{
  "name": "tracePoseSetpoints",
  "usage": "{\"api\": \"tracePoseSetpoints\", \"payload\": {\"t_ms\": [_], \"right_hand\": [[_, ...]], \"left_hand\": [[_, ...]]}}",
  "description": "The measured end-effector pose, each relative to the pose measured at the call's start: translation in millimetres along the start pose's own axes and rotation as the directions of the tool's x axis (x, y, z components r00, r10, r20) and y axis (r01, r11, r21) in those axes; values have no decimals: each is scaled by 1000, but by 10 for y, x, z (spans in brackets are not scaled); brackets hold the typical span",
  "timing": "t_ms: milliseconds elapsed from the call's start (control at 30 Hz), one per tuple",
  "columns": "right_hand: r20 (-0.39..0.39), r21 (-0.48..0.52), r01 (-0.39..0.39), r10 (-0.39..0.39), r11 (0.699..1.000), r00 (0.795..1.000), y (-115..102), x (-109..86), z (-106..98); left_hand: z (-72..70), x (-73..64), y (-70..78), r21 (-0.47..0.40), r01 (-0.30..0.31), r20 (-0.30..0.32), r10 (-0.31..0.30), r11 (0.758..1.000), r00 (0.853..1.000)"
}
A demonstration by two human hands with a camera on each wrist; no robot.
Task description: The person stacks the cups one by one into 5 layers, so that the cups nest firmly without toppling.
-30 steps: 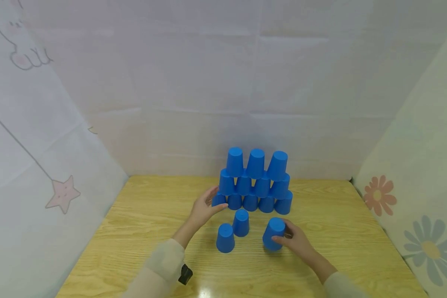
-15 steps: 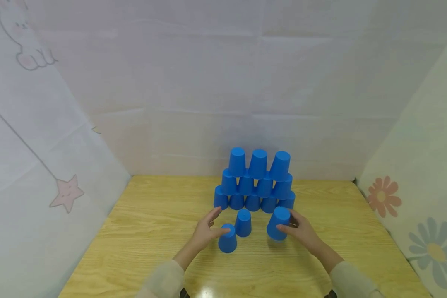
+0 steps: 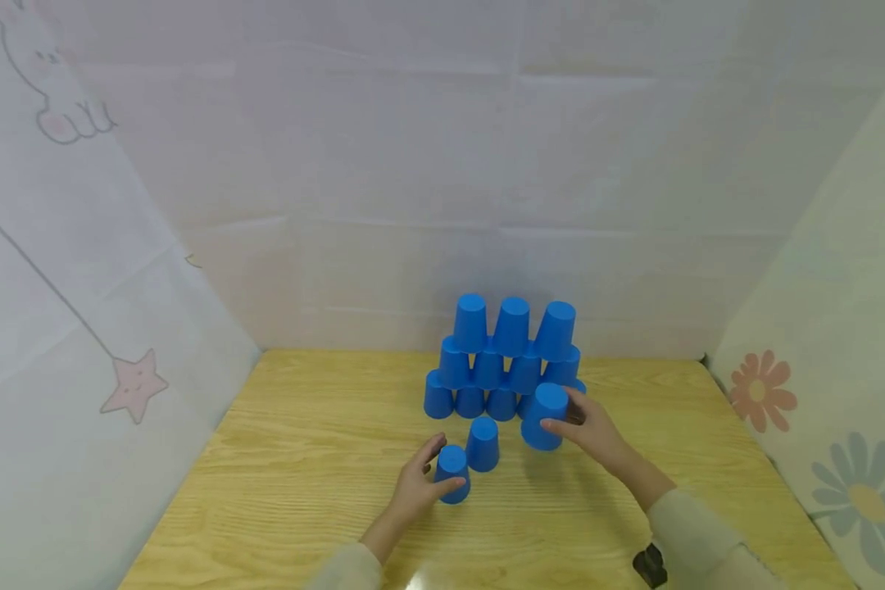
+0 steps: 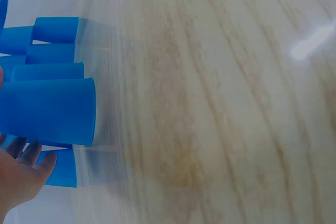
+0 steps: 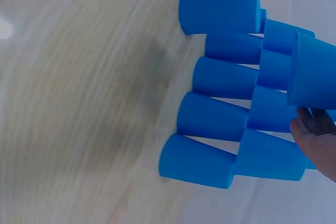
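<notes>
My right hand (image 3: 599, 433) grips an upside-down blue plastic cup (image 3: 545, 422), thumb on the near side. That cup hangs above the table, in front of the stack's right part; in the right wrist view the held cup (image 5: 317, 72) overlaps the stack. My left hand (image 3: 415, 489) is around the front-left blue cup (image 3: 453, 461), which stands upside down. Its thumb crosses the cup's front and its fingers reach along the far left side, relaxed. A second loose cup (image 3: 483, 445) stands just behind and to the right.
A three-tier stack of upside-down blue cups (image 3: 512, 329) stands toward the back of the wooden table (image 3: 324, 434), its top row of three. Behind it hangs a pale cloth wall (image 3: 383, 164); printed cloth sides flank the table. A black object (image 3: 650, 565) is by the right sleeve.
My right hand has lifted its cup and carried it forward toward the stack. My left hand has come back from the stack's left end to the front-left cup.
</notes>
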State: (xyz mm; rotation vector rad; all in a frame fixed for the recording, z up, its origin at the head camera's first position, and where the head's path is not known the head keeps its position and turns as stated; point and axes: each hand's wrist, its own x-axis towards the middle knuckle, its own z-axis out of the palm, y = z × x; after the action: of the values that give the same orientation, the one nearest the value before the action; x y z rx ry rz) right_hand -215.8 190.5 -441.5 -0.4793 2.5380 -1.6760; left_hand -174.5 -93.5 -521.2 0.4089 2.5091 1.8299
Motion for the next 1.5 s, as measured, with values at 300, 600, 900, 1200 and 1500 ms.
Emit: {"api": "tracePoseSetpoints", "payload": {"t_ms": [300,600,900,1200,1500], "right_hand": [[-1,-8,41,-41,999,999,-235,152,-147],[-17,-19,17,-17,1000,1000,-489,274,-303],[-48,-28,65,-66,997,997,-689,383,-404],[-85,-28,147,-149,989,985,-837,490,-480],[-164,-65,147,-156,987,974,-944,658,-577]], "left_hand": [[86,31,-213,-2,24,-4,-24,1000,1000],[110,10,-267,-27,26,-20,-27,999,999],[100,-38,-143,-69,-11,-33,9,998,999],[149,-4,-431,-28,-115,-43,114,993,993],[141,-26,-372,-52,-72,-40,70,996,997]]}}
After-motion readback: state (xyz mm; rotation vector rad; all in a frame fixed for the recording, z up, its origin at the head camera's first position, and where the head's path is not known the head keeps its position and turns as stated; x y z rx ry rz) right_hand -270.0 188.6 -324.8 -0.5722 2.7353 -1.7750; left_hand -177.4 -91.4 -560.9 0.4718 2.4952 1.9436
